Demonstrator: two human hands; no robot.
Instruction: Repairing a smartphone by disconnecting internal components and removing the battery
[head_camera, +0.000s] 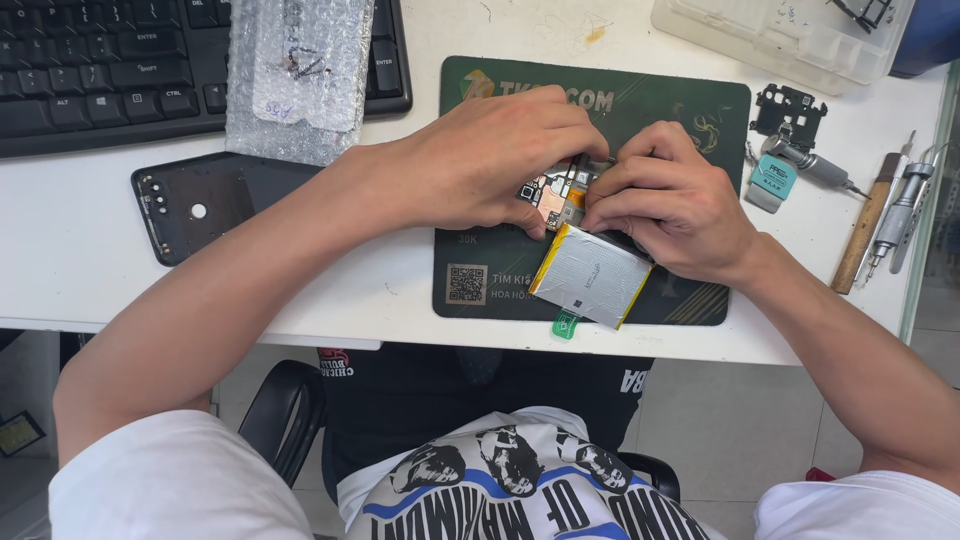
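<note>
Nearest the camera: white desk edge, chair arm below at 7 o'clock, pale tile floor beyond it.

Both hands met over the opened phone at mat centre. Left hand was curled over the phone's top end, fingers bent down onto the circuit board; how tightly it gripped, cannot tell. Right hand was closed in a pinch, apparently around a thin metal tool tip at 12 o'clock of the board; the tool itself was mostly hidden. Silver battery with yellow edging sat tilted, lifted at the phone's 6 o'clock end, green pull tab hanging off the mat edge.

Progress, judging from layout: back cover was already off, lying at 9 o'clock well apart from the mat. Battery looked partly freed but not removed. Board was still in the frame, work ongoing there.

Surface: dark green work mat on the desk. At 3 o'clock: wooden-handled tool, metal pen-type drivers, small teal-labelled tool, black bracket. Far edge: keyboard at 10 o'clock, bubble-wrap pouch touching it, clear plastic parts tray at 1 o'clock.
</note>
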